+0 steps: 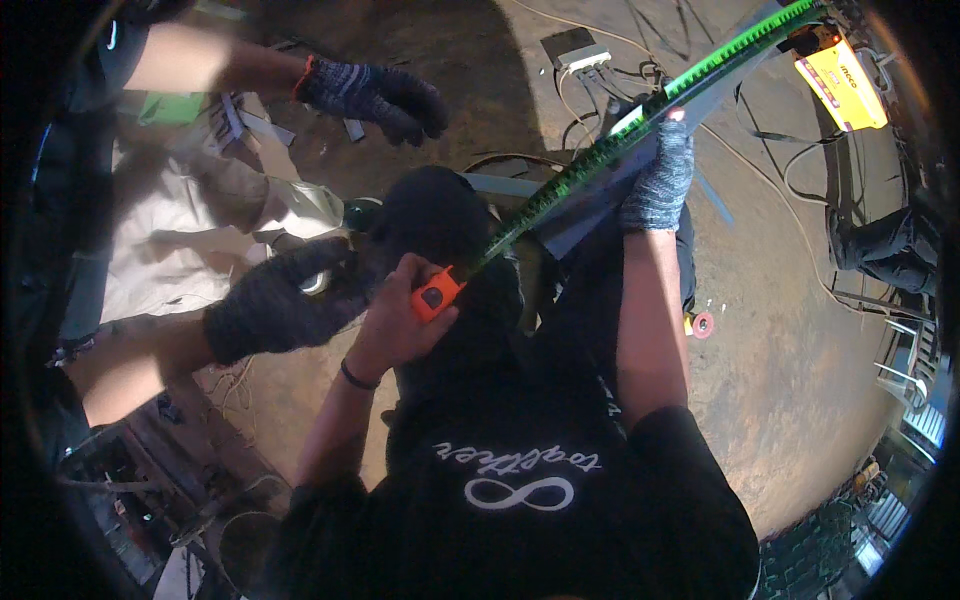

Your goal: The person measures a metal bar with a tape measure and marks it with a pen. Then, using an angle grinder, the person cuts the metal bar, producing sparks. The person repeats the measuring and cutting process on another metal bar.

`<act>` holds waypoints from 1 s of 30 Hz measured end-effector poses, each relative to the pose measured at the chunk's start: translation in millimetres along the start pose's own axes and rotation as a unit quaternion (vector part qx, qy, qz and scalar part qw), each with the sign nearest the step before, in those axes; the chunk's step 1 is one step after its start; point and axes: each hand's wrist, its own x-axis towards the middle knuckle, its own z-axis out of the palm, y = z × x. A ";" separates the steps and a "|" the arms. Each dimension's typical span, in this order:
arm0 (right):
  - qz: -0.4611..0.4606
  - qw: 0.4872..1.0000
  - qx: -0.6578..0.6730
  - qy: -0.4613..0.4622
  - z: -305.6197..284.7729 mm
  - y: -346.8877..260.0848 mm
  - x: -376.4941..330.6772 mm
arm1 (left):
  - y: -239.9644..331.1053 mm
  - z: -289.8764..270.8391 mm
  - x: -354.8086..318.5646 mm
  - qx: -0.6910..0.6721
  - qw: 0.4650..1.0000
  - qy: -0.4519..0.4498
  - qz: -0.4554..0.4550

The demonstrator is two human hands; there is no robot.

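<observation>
Green measuring tape [640,115] lies along a grey metal strip [590,205], its orange case [436,295] held by a co-worker's bare hand [400,310]. The gloved right hand [280,300] sits just beside that case, and its grip cannot be told. The gloved left hand [375,95] hovers well apart, fingers loosely curled and empty.

The orange tape case [436,296] is half covered by a co-worker's bare hand [395,320]. Just left of the case, the dark-gloved hand [280,300] hides whatever it closes on; only a pale edge shows. Up and right of the case, the green tape [640,120] runs off into the dark rim, which also clips the yellow device [840,80]. Below and left of the case, the clutter [150,480] is too dim to tell.
</observation>
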 end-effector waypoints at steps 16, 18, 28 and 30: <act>-0.002 0.996 0.049 -0.070 16.3 -14.6 -26.9 | -7.3 -1.7 10.3 -0.017 0.998 -0.057 0.015; 0.014 0.994 0.062 -0.088 17.7 -12.4 -32.6 | -8.6 0.6 9.9 -0.048 0.998 -0.036 0.014; 0.018 0.995 -0.017 -0.097 40.5 8.1 -72.4 | -23.4 -0.4 5.8 -0.142 0.989 0.000 -0.039; 0.018 0.993 -0.038 -0.108 45.3 8.0 -78.6 | -22.3 -2.5 6.9 -0.145 0.989 -0.013 -0.041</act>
